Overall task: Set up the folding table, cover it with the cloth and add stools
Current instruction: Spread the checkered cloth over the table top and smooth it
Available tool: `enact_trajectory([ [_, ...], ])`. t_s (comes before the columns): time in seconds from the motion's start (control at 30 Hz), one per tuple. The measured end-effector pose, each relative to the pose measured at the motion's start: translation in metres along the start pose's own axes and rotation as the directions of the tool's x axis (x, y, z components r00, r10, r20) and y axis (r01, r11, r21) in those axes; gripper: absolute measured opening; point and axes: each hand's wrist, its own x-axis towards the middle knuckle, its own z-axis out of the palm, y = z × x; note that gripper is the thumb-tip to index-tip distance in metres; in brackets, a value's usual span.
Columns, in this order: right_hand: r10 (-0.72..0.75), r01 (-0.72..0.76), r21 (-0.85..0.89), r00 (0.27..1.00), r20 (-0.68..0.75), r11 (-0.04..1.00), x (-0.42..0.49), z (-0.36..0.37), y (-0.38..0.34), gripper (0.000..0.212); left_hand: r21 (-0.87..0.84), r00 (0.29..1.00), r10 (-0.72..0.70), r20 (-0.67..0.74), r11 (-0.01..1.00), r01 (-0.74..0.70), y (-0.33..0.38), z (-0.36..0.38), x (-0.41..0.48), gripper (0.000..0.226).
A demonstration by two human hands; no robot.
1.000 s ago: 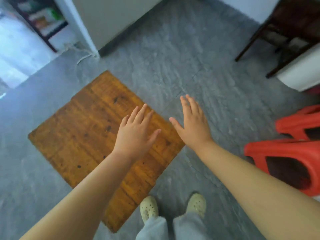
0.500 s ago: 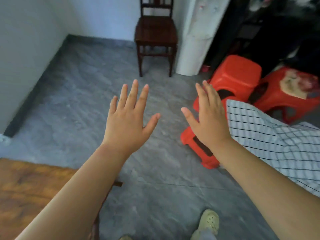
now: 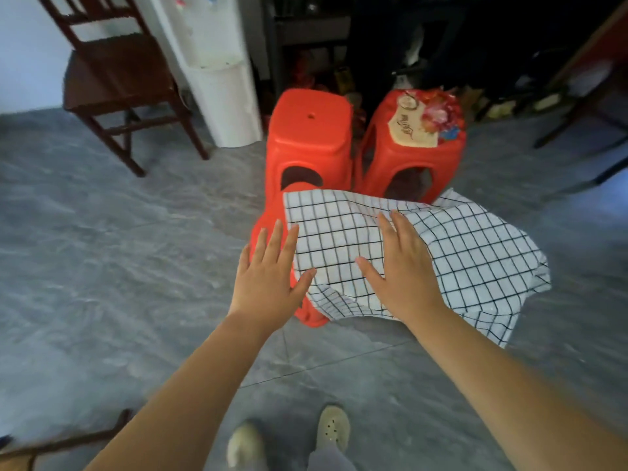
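A white cloth with a black grid (image 3: 458, 253) lies draped over a low red plastic stool (image 3: 272, 219) in front of me. My right hand (image 3: 404, 270) hovers over the cloth with fingers spread and holds nothing. My left hand (image 3: 268, 277) is open over the stool's left edge, just beside the cloth. Two more red stools stand behind: a plain one (image 3: 311, 137) and one with a patterned bag on top (image 3: 414, 151). Only a dark leg of the folding table (image 3: 68, 440) shows at the bottom left.
A dark wooden chair (image 3: 115, 76) stands at the back left beside a white appliance (image 3: 217, 73). Dark shelving with clutter (image 3: 339, 45) fills the back. Another dark furniture leg (image 3: 584, 130) is at the right. Grey tiled floor (image 3: 102, 266) surrounds the stools; my shoes (image 3: 333, 426) are below.
My view has swung right from the wooden table top to the stools. Both open hands have come forward over the cloth on the stool; the table has slid out of view.
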Motion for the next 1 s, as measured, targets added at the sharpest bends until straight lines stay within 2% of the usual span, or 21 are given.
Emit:
enact_trajectory([
  [0.2, 0.029, -0.027, -0.018, 0.993, 0.114, 0.999, 0.029, 0.035, 0.066, 0.076, 0.052, 0.991, -0.032, 0.133, 0.998, 0.025, 0.014, 0.066, 0.06, 0.074],
  [0.47, -0.108, 0.11, 0.007, 0.954, 0.278, 0.994, 0.117, 0.085, 0.074, 0.073, 0.009, 0.948, -0.228, 0.222, 0.973, 0.231, -0.019, 0.12, 0.134, 0.075],
  [0.63, -0.238, 0.269, -0.009, 0.865, 0.441, 0.963, 0.165, 0.138, 0.068, 0.075, -0.015, 0.938, -0.287, 0.196, 0.955, 0.296, -0.036, 0.152, 0.173, 0.074],
  [0.73, -0.27, 0.32, -0.008, 0.812, 0.517, 0.947, 0.181, 0.169, 0.071, 0.077, -0.092, 0.936, -0.327, 0.13, 0.936, 0.34, -0.042, 0.172, 0.188, 0.071],
  [0.9, -0.335, 0.422, -0.012, 0.737, 0.587, 0.906, 0.193, 0.212, 0.082, 0.076, -0.273, 0.893, -0.449, 0.031, 0.855, 0.44, -0.051, 0.204, 0.196, 0.064],
  [1.0, -0.348, 0.436, 0.01, 0.704, 0.619, 0.9, 0.192, 0.226, 0.091, 0.075, -0.41, 0.826, -0.563, 0.023, 0.748, 0.522, -0.048, 0.219, 0.197, 0.06],
])
